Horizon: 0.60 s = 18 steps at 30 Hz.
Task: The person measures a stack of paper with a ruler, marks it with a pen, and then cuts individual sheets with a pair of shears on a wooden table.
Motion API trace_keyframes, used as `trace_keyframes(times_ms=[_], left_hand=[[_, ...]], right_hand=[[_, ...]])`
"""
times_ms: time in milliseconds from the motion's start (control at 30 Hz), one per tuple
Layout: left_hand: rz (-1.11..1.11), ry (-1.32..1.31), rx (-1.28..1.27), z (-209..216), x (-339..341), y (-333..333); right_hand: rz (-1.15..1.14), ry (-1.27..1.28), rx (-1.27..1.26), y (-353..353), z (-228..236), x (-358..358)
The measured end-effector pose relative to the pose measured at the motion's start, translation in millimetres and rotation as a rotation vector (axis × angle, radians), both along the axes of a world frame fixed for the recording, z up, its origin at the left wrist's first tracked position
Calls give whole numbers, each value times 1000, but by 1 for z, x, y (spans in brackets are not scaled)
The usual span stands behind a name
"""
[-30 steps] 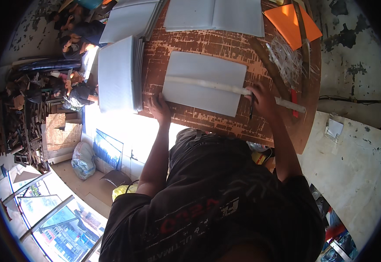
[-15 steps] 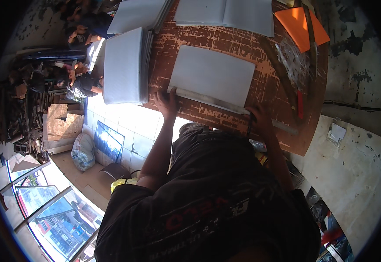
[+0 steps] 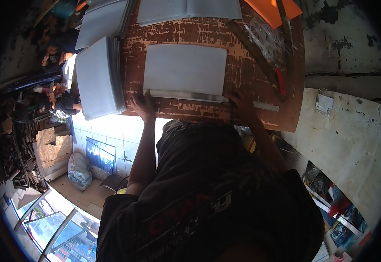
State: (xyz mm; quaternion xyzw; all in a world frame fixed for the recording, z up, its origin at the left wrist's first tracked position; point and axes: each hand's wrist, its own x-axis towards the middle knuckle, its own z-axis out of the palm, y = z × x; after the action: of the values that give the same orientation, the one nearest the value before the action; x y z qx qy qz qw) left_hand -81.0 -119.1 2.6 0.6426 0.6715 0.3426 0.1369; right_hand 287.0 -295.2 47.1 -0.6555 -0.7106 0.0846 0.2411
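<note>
A pale rectangular sheet (image 3: 185, 65) lies on the worn brown table (image 3: 177, 37). Along its near edge rests a long metal ruler (image 3: 199, 95), its right end reaching past the sheet. My left hand (image 3: 144, 107) is at the ruler's left end, fingers spread, one fingertip pressing on it at the sheet's near left corner. At the sheet's near right corner, my right hand (image 3: 242, 105) is closed, touching the ruler; something thin and dark shows under its fingers, too shadowed to name.
Stacks of pale sheets (image 3: 98, 78) stand at the left, with more sheets (image 3: 190, 9) at the far edge. At right lie clear plastic scraps (image 3: 266, 41), a long dark strip (image 3: 256, 56), a red-handled tool (image 3: 280, 81) and an orange sheet (image 3: 273, 11). People (image 3: 61, 102) sit beyond the left side.
My view has turned, so the table sits further left and straighter in the picture. Both hands keep their places at the ruler and sheet.
</note>
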Motion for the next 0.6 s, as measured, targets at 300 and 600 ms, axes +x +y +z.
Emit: trace_keyframes(times_ms=[300,600], left_hand=[[2,-10,7,0,4,-4],[31,3,-5,-5,0,-2]], right_hand=[[-428,900,-106,7,20,-23],[-319,790,-365,21,-2,-18]])
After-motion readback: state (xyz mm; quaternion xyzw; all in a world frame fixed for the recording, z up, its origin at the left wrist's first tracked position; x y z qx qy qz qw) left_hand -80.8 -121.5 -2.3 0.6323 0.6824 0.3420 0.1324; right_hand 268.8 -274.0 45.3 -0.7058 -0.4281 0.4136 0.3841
